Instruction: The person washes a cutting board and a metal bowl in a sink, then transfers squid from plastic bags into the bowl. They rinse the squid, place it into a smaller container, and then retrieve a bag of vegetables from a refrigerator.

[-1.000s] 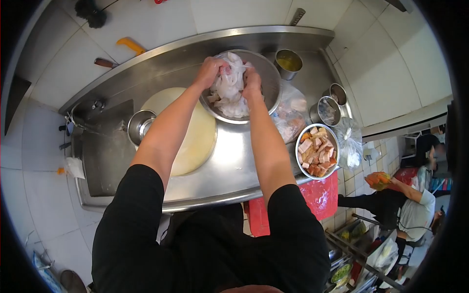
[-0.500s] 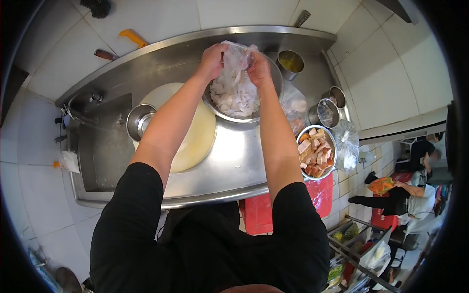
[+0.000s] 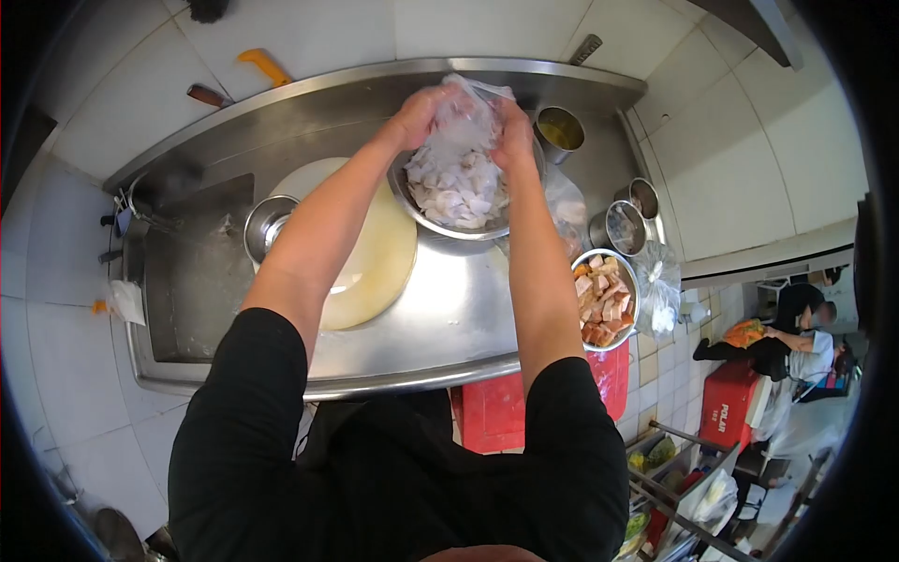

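My left hand grips one side of a clear plastic bag, and my right hand holds its other side. The bag hangs over a large metal bowl at the back of the steel counter. Pale, whitish pieces of raw food fill the bowl below the bag's lower part. A round, cream-coloured cutting board lies beneath my left forearm, with a small metal bowl on its left edge.
A sink basin is at the left. Right of the bowl stand a metal cup of yellow liquid, a metal container and a bowl of cubed meat. Two knife handles show along the back wall. People are at far right.
Both hands and the bag have shifted slightly right. The bag's top edge is spread wider between them. The person in the background has moved a little.
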Available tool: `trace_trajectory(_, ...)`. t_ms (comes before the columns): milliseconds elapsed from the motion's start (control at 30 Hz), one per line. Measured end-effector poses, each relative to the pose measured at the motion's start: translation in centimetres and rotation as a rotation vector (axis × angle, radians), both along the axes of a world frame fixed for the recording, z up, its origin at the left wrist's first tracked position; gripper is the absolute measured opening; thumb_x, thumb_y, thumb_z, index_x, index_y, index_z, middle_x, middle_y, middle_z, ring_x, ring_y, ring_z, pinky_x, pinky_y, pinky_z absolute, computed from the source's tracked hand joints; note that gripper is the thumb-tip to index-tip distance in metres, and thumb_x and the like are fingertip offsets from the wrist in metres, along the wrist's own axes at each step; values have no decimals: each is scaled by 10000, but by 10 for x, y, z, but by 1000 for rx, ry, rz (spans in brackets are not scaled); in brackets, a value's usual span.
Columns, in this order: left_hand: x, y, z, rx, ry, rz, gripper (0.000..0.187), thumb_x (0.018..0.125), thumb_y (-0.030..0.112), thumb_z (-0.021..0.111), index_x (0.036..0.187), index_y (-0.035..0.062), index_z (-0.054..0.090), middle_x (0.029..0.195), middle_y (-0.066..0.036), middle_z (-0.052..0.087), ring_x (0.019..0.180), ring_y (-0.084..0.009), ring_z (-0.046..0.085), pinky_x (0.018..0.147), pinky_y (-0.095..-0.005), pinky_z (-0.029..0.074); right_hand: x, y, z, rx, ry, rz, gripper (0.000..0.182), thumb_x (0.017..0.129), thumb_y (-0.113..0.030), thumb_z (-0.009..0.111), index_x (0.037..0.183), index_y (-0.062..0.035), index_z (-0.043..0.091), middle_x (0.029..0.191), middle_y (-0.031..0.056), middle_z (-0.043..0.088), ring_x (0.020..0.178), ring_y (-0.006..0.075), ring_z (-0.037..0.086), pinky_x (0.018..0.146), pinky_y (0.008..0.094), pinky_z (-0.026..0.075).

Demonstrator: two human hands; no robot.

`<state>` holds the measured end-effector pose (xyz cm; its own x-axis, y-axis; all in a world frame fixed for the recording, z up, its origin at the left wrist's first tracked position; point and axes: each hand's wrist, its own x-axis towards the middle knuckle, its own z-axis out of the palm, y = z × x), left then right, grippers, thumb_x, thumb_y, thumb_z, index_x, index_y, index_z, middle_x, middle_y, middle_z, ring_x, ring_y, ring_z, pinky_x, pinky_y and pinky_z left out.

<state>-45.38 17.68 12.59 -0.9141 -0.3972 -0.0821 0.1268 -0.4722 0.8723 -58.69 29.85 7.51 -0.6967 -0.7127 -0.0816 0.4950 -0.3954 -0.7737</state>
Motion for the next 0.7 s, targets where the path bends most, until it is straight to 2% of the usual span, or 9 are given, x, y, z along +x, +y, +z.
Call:
trace_trajectory(67,5,-6,-2,-9,19,-7,260,914,271,557,966,30,639,906,-65,669,825,-168,629,743,-304,494,8,-1,0,29,-60,-78,144,878,-181,597,892,-44,639,766,42,630,642,152,583,553,299,463)
trace_trajectory(133,6,-15,-4,28,58,-30,269,923,270,538,979,27,639,932,-76,673,859,-185,639,787,-322,507,3,6,-4,163,76,-2,166,904,-177,584,986,-39,626,915,45,654,826,153,616,719,303,495)
trace_trajectory(200,9,-21,-8,128,118,-53,275,933,257,515,998,23,643,973,-94,675,892,-206,645,831,-343,517,10,10,3,132,99,52,164,909,-154,598,1026,-41,610,959,51,661,868,156,626,749,308,502)
trace_trajectory(267,12,-24,-14,314,200,-75,283,924,252,505,998,16,644,967,-103,676,899,-226,643,868,-374,506,23,8,10,-68,4,89,142,893,-112,638,1012,-49,592,897,62,650,769,162,614,642,314,485)
trace_trajectory(467,29,-27,-27,463,301,44,322,888,254,493,1033,1,630,993,-119,670,922,-256,633,894,-392,493,26,22,-10,-66,-40,225,257,892,-160,657,1111,-50,578,1011,85,648,925,177,606,777,320,503)
trace_trajectory(500,39,-27,-28,454,331,62,330,883,254,492,1045,-2,625,1009,-117,667,933,-254,630,898,-388,491,28,28,-7,32,25,246,440,871,-235,686,1242,-46,546,1048,100,654,967,220,612,847,350,496)
trace_trajectory(600,104,-40,-18,448,476,175,340,890,262,491,1073,4,616,1075,-111,651,954,-231,614,899,-363,488,13,33,-49,685,742,45,671,806,-336,744,1349,-44,480,1092,124,650,1022,263,601,898,386,485)
trace_trajectory(633,136,-42,-9,361,440,258,336,892,260,498,1080,6,614,1078,-107,647,951,-220,609,895,-353,489,17,38,-53,844,942,43,815,764,-468,738,1395,-50,436,1223,188,595,1128,333,548,1002,423,415)
trace_trajectory(700,207,-35,4,186,357,462,330,896,255,512,1095,10,609,1085,-98,638,944,-196,600,887,-334,491,17,40,-77,1038,1203,84,851,758,-544,701,1398,-51,434,1317,221,520,1214,373,480,1053,441,353)
